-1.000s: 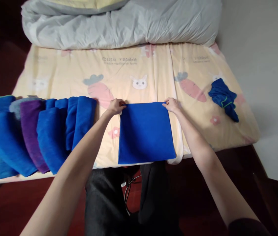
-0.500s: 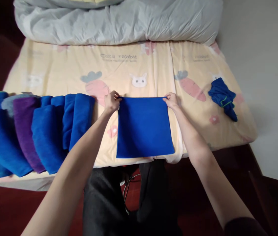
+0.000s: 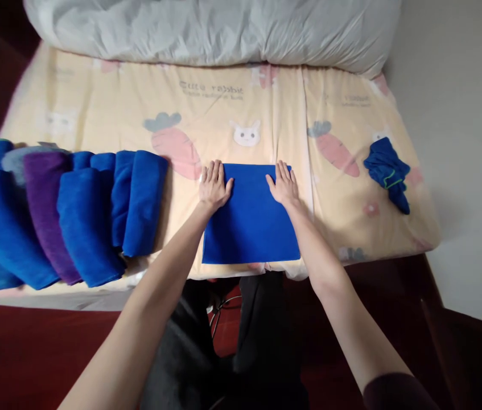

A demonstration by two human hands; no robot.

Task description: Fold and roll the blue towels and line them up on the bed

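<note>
A blue cloth, flat and nearly square, lies near the front edge of the bed. On its far left corner rests my left hand, palm down with the fingers stretched out and the thumb apart. My right hand lies the same way on the far right corner, flat and open. Neither hand grips the fabric. Both far corners are partly covered by the hands.
Several folded or rolled blue cloths lie in a row at the left, with a purple one and a grey one among them. A crumpled blue cloth is at the right. A bunched grey quilt lines the back of the patterned bed.
Both hands have let go of the cloth's far corners, which they were pinching, and now lie flat on it. The cloth rests flatter on the bed. The view has shifted slightly.
</note>
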